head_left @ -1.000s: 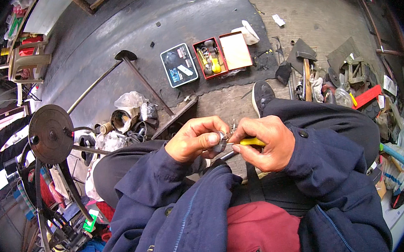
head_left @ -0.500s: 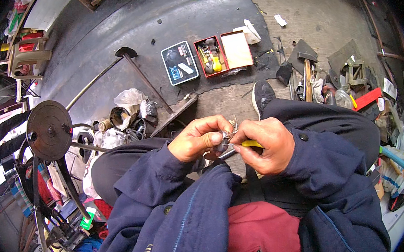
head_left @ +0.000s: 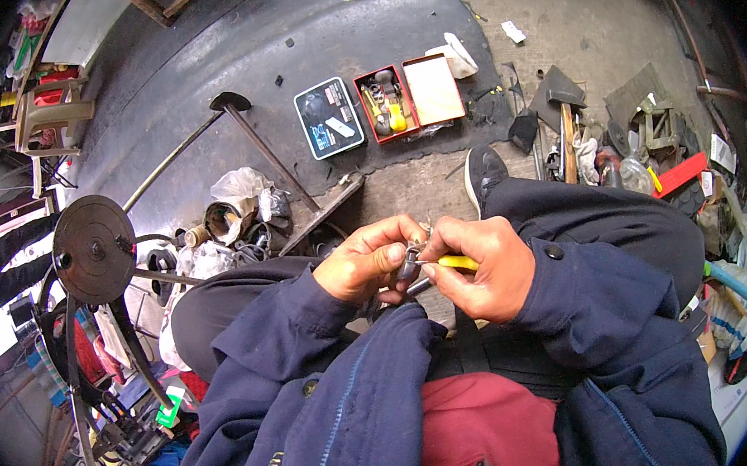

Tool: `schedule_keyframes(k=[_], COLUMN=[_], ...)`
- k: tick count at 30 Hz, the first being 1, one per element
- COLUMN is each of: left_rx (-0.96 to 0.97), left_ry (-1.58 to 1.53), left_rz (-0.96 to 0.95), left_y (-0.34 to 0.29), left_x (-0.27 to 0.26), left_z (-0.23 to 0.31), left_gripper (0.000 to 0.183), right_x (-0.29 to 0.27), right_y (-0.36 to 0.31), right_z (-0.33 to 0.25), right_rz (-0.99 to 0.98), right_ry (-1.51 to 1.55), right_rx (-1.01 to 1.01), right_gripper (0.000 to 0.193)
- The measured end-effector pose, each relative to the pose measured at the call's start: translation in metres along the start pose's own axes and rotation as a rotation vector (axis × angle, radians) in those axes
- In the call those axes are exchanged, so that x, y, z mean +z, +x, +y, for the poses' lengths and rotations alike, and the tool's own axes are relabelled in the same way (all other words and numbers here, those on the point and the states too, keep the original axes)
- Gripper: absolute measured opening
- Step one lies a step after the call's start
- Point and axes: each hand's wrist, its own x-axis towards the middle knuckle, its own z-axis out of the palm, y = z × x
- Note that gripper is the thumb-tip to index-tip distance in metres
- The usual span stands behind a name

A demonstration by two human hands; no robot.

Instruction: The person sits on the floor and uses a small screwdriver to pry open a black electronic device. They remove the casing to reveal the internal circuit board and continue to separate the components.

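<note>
Both of my hands meet over my lap. Between the thumb and fingers of my left hand is a small, rounded grey metal piece; its kind is too small to make out. My right hand pinches a yellow-handled tool with a thin metal shaft, like a small screwdriver. Its shaft points left and its tip is at the metal piece, though my fingers partly cover where they meet.
Ahead on the dark mat lie an open red box of tools and a flat tin lid. A metal stand with a round plate rises at left. Scrap and a hammer lie right, with a red bar.
My right hand and the yellow-handled tool have shifted slightly left. The metal piece appears tilted a little differently in my left hand. The whole view has moved slightly.
</note>
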Motion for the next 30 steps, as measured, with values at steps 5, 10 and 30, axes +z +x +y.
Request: schedule_keyframes(k=[5,10,30], left_rx=[-0.004,-0.020,0.102], left_ry=[0.039,0.025,0.179], left_rz=[0.018,0.039,0.072], left_y=[0.002,0.001,-0.006], left_x=[-0.003,-0.004,0.003], left_z=[-0.002,-0.001,0.021], left_gripper=[0.035,0.032,0.020], right_x=[0.003,0.003,-0.012], right_y=[0.001,-0.002,0.008], right_z=[0.002,0.005,-0.002], right_rz=[0.057,0.038,-0.032], right_ry=[-0.165,-0.311,-0.117], right_rx=[-0.188,-0.225,-0.078], right_gripper=[0.018,0.022,0.018])
